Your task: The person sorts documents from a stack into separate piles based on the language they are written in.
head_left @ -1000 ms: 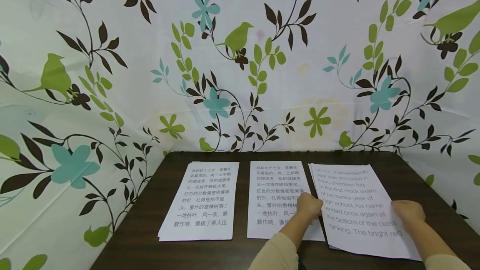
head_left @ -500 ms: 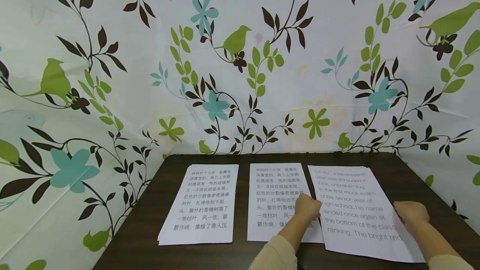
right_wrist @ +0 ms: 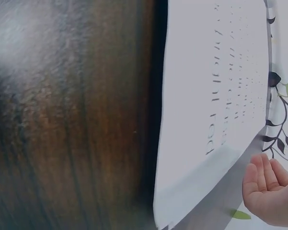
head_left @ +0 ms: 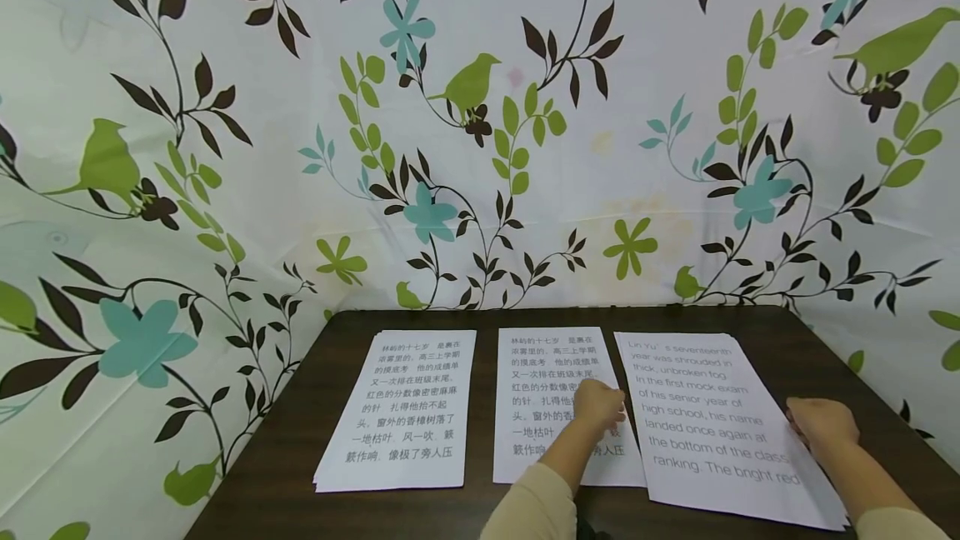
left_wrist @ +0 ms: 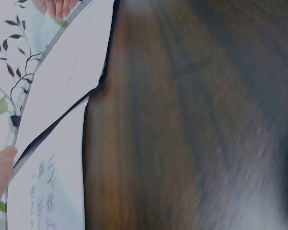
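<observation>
A stack of white sheets printed with English text (head_left: 705, 423) lies at a slant on the right of the dark table. My left hand (head_left: 597, 408) is over the middle stack of Chinese-printed sheets (head_left: 551, 357), just apart from the English stack's left edge. It holds nothing; its fingertips show at the border of the left wrist view. My right hand (head_left: 825, 427) is beside the English stack's right edge. In the right wrist view its fingers (right_wrist: 261, 175) are loosely bent with nothing between them. Whether they touch the paper cannot be told.
Another stack of Chinese-printed sheets (head_left: 405, 407) lies on the left of the dark wooden table (head_left: 277, 448). Behind the table hangs a white cloth (head_left: 465, 257) patterned with leaves, flowers and birds.
My left hand has come away from the English stack's left edge and moved left over the middle stack. My right hand shifted slightly outward. The English stack's top sheet lies flatter.
</observation>
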### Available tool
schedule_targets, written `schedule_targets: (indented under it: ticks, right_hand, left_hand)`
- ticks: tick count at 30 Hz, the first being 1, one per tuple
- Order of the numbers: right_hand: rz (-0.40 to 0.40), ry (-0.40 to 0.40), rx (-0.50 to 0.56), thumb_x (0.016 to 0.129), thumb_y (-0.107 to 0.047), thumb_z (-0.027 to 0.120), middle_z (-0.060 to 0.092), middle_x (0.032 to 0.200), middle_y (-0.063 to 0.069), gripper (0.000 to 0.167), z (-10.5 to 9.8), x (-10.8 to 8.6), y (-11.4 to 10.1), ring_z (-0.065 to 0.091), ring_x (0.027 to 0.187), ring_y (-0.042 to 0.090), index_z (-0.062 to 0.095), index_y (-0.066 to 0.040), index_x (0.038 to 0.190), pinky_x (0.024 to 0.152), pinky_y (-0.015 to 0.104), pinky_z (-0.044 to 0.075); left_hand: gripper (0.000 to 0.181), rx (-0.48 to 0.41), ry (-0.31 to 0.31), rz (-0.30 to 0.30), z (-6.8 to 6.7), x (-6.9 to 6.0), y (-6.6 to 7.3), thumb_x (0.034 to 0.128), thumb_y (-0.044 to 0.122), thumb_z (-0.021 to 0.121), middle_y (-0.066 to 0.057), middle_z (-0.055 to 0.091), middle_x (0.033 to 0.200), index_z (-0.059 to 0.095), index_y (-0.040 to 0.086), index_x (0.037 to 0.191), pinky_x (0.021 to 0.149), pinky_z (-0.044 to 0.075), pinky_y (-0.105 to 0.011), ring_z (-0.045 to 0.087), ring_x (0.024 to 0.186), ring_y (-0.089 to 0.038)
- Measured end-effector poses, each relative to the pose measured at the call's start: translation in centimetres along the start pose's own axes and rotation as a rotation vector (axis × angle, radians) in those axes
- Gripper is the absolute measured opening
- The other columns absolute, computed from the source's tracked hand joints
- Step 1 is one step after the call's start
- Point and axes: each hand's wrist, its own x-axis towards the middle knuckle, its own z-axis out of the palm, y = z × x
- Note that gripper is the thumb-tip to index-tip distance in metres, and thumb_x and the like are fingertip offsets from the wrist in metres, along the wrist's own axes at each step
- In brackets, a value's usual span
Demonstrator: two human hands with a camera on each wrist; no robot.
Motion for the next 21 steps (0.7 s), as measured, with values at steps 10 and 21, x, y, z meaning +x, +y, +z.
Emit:
schedule_targets:
  ticks: [10,21]
  right_hand:
    - [-0.059,-0.040,0.005,0.086,-0.033,0.040,0.055,0.088,0.022,0.055,1.2,1.4,-1.6,0.053,0.073,0.028,0.043,0.013,0.116,0.055,0.033,0.044]
    - [-0.056,-0.146,0.070,0.089,-0.024,0.038,0.045,0.109,0.029,0.050,2.1,-4.8,-9.1,0.048,0.089,0.037,0.035,0.014,0.122,0.065,0.041,0.045]
  left_hand:
    - [0.022,-0.045,0.034,-0.010,-3.7,1.3,-0.3,0.0774,0.012,0.055,-0.007,0.057,0.067,0.059,-0.007,0.089,0.053,0.049,-0.030,0.059,0.062,-0.019]
    - [0.025,-0.065,0.130,0.040,-7.8,1.4,-0.6,0.0759,0.008,0.055,-0.005,0.057,0.065,0.057,-0.009,0.093,0.054,0.049,-0.028,0.058,0.059,-0.016]
